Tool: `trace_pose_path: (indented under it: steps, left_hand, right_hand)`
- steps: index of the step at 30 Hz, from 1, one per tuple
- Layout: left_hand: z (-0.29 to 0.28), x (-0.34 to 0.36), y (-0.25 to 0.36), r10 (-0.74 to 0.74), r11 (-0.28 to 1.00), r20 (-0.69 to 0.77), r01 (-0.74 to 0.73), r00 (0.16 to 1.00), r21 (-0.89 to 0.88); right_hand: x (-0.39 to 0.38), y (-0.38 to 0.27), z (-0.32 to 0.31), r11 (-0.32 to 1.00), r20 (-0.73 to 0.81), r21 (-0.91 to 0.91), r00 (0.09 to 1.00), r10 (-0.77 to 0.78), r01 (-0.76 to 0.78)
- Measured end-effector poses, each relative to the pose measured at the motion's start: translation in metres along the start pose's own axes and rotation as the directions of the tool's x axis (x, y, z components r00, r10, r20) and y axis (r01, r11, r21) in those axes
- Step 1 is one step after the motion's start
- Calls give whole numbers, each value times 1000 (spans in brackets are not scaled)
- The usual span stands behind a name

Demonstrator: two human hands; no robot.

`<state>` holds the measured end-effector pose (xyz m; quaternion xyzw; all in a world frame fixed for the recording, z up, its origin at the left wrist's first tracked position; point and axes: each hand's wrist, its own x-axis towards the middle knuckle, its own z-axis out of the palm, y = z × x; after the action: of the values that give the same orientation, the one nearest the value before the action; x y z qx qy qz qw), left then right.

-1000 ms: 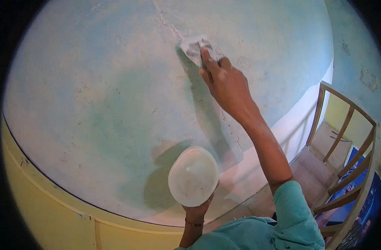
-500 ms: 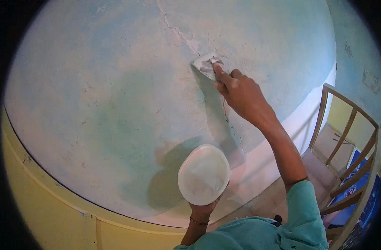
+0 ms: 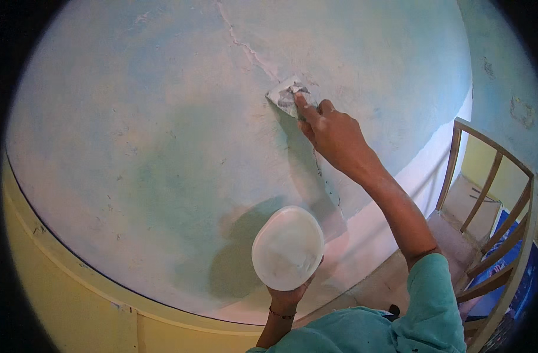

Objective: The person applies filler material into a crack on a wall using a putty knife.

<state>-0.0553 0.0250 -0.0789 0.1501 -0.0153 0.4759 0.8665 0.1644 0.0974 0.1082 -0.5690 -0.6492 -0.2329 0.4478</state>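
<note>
My right hand (image 3: 336, 136) grips a putty knife (image 3: 285, 99), its index finger stretched along the blade. White putty smears the blade, which lies against the pale blue-green wall (image 3: 180, 147) at the lower end of a long crack (image 3: 242, 46). Lower down, my left hand (image 3: 289, 294) holds up a round white bowl (image 3: 288, 248) from beneath. The bowl looks whitish inside; how much putty is in it I cannot tell. Most of the left fingers are hidden under the bowl. Below the blade, a thin dark stretch of crack (image 3: 317, 162) shows beside my right wrist.
On the right stands a wooden railing or rack (image 3: 492, 176) with slats, close to my right elbow. Blue printed sheeting (image 3: 504, 259) lies behind it. A yellow panel with a ledge (image 3: 75, 282) curves along the lower left. The adjoining wall (image 3: 504, 76) has flaking patches.
The putty knife and my right hand have shifted slightly left and down along the crack. My left hand and the bowl have hardly moved.
</note>
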Motion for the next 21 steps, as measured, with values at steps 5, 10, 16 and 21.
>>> trace_pose_path:
  steps: [5,10,16,21]
  left_hand:
    - [-1,-2,-1,-19,999,25,18,1000,34]
    - [1,-3,0,13,997,-46,-10,999,81]
    - [-13,-8,9,0,1000,-48,0,999,14]
    - [-13,0,9,11,999,-88,-8,996,35]
  right_hand:
    - [1,8,-2,999,-59,46,998,-23,25]
    - [17,19,30,997,-242,14,967,-73,78]
    - [17,38,54,994,-355,-16,929,-104,106]
    - [7,38,57,996,-326,-7,942,-82,84]
